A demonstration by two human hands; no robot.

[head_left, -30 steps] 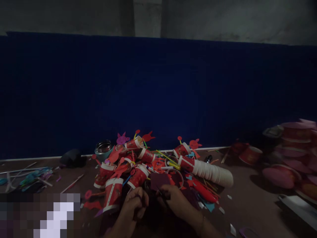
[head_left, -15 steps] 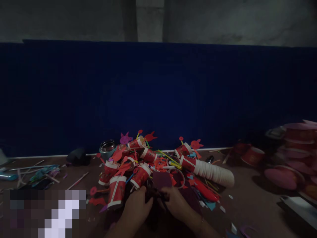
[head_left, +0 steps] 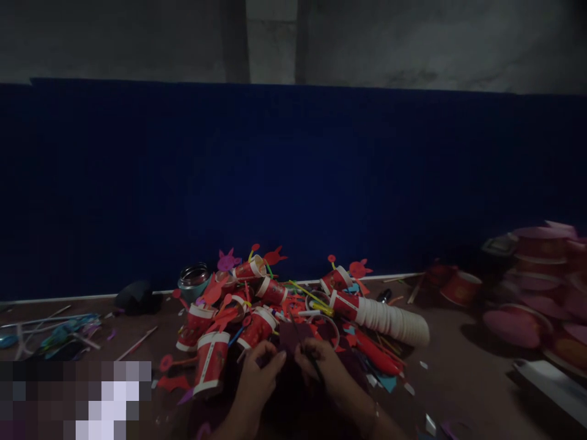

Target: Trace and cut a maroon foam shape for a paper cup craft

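Both my hands have closed in on the purple paper piece [head_left: 293,338] since a second ago: left hand [head_left: 259,373] fingers pinch its edge, right hand [head_left: 321,366] grips it too, just before the red cups [head_left: 215,360] on the desk [head_left: 458,366].

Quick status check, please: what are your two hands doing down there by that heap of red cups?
Left hand and right hand both pinching the dark purple paper piece. Red cup pile right behind it. Stack of white cups lying to the right, apart.
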